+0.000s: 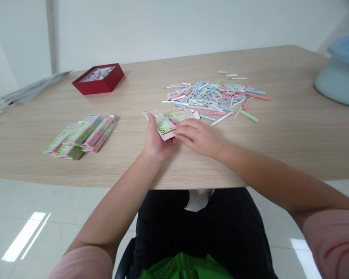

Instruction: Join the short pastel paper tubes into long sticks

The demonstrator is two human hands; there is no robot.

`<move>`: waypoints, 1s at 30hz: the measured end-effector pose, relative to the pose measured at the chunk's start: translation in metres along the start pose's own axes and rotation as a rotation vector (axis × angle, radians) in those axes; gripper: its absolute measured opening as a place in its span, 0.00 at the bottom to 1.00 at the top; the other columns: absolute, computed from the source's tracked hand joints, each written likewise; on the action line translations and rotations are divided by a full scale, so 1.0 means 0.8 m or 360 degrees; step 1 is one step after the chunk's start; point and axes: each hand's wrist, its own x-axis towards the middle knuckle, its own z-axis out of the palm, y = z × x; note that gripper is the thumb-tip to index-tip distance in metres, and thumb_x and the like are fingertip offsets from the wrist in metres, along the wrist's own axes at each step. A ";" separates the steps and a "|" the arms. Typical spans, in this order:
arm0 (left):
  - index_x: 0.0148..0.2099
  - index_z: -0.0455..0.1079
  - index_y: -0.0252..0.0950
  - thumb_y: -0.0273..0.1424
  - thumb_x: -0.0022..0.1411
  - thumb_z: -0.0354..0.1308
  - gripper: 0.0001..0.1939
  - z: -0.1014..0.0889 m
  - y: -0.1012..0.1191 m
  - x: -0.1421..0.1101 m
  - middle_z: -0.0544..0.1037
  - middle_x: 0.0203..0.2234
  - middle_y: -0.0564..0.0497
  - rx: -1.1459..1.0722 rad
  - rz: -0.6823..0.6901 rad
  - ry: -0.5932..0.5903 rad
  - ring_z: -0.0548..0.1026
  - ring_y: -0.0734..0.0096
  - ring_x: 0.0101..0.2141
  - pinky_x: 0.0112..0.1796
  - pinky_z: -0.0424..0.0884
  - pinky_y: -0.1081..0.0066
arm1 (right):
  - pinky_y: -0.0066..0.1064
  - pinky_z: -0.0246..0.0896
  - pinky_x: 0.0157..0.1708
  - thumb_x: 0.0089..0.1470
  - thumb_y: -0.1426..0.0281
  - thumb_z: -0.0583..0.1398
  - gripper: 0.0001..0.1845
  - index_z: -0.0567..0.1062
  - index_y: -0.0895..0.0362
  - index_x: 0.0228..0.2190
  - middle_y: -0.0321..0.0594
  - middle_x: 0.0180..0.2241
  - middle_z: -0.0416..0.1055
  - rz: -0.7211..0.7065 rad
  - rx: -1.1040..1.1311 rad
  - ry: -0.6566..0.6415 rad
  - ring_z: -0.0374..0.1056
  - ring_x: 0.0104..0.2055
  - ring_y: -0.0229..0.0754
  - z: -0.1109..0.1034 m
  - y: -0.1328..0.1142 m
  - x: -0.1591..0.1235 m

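Note:
My left hand [155,140] grips a flat pink and green paper box [162,123] printed with a 5, holding it just above the wooden table [293,128]. My right hand [198,136] has its fingers curled against the box's right end, near the open flap. Another like box [182,114] lies on the table just behind the held one. A heap of several thin pastel sticks [213,97] is spread out beyond my hands, to the right.
A pile of several closed pink and green boxes [80,135] lies at the left. A red open box [99,78] stands at the back left. A pale blue rounded object [341,73] sits at the far right. Grey sheets [31,90] lie at the far left.

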 end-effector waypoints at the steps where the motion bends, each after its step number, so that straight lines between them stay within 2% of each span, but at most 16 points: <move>1: 0.42 0.76 0.38 0.66 0.69 0.41 0.38 0.000 0.000 0.000 0.82 0.32 0.44 0.0020 0.0002 0.0010 0.83 0.60 0.35 0.26 0.78 0.69 | 0.49 0.65 0.59 0.70 0.68 0.57 0.12 0.80 0.49 0.48 0.43 0.51 0.76 -0.0014 -0.0012 0.0011 0.70 0.55 0.51 0.000 0.001 0.000; 7: 0.40 0.76 0.39 0.67 0.68 0.40 0.39 0.000 -0.001 0.001 0.81 0.30 0.45 0.0057 -0.0001 -0.0004 0.82 0.65 0.31 0.24 0.76 0.71 | 0.45 0.67 0.55 0.71 0.69 0.55 0.13 0.80 0.52 0.48 0.45 0.49 0.75 -0.0111 -0.0005 0.0076 0.71 0.53 0.49 0.003 0.006 0.000; 12: 0.42 0.77 0.39 0.65 0.69 0.41 0.38 0.002 -0.005 0.001 0.82 0.30 0.46 0.0029 0.0006 -0.0006 0.81 0.66 0.30 0.23 0.75 0.72 | 0.47 0.67 0.54 0.70 0.70 0.56 0.13 0.81 0.50 0.45 0.43 0.46 0.75 -0.0062 0.0064 -0.0006 0.70 0.51 0.49 0.003 0.008 0.002; 15: 0.45 0.77 0.39 0.65 0.69 0.43 0.37 0.004 -0.008 0.000 0.82 0.31 0.45 0.0076 0.0021 -0.0018 0.81 0.66 0.30 0.23 0.75 0.73 | 0.46 0.66 0.53 0.68 0.71 0.57 0.11 0.80 0.49 0.43 0.42 0.45 0.75 0.0016 0.0137 0.0023 0.70 0.51 0.49 0.004 0.008 0.001; 18: 0.46 0.77 0.38 0.64 0.70 0.43 0.37 0.005 -0.011 -0.001 0.83 0.34 0.45 0.0104 -0.0014 -0.0050 0.81 0.66 0.30 0.24 0.75 0.73 | 0.43 0.69 0.49 0.65 0.68 0.62 0.05 0.78 0.51 0.43 0.42 0.44 0.73 0.0217 0.0225 0.0140 0.70 0.45 0.47 0.004 0.010 0.000; 20: 0.47 0.77 0.38 0.64 0.69 0.43 0.37 0.005 -0.011 -0.001 0.83 0.34 0.44 0.0113 -0.0046 -0.0059 0.81 0.65 0.30 0.24 0.75 0.72 | 0.42 0.70 0.47 0.63 0.67 0.65 0.09 0.76 0.51 0.45 0.43 0.46 0.72 0.0287 0.0254 0.0158 0.70 0.43 0.46 0.003 0.011 0.000; 25: 0.49 0.77 0.39 0.65 0.68 0.42 0.38 0.006 -0.011 -0.002 0.83 0.35 0.44 0.0099 -0.0067 -0.0065 0.83 0.62 0.32 0.24 0.75 0.71 | 0.47 0.66 0.56 0.66 0.67 0.61 0.07 0.77 0.50 0.46 0.44 0.49 0.73 0.0120 0.0204 -0.0005 0.69 0.54 0.50 -0.001 0.009 0.003; 30: 0.50 0.77 0.41 0.64 0.69 0.45 0.35 0.008 -0.017 -0.003 0.83 0.35 0.45 0.0160 -0.0061 -0.0083 0.83 0.61 0.33 0.23 0.73 0.72 | 0.46 0.67 0.53 0.66 0.61 0.63 0.09 0.77 0.52 0.42 0.44 0.45 0.72 0.0133 0.0135 -0.0028 0.69 0.51 0.51 0.001 0.002 0.004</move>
